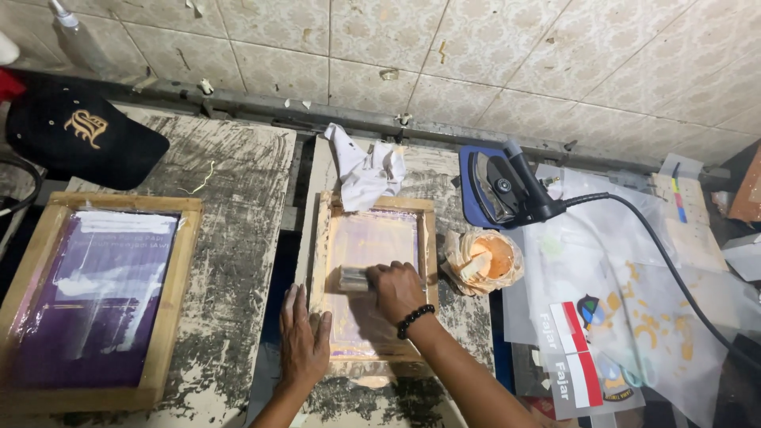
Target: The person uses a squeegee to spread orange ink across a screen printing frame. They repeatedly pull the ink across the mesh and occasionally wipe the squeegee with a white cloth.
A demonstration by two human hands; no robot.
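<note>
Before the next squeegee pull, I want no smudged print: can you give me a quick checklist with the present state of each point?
1. Left hand flat on the near left edge of the wooden screen frame, bracing it: ok.
2. Right hand closed on the squeegee, which lies on the mesh: ok.
3. Mesh ahead of the squeegee free of objects: ok.
4. White rag lies at the frame's far edge, touching it, off the mesh: ok.
5. Ink cup stands right of the frame, apart from it: ok.
6. Enough ink on the mesh: cannot tell.
</note>
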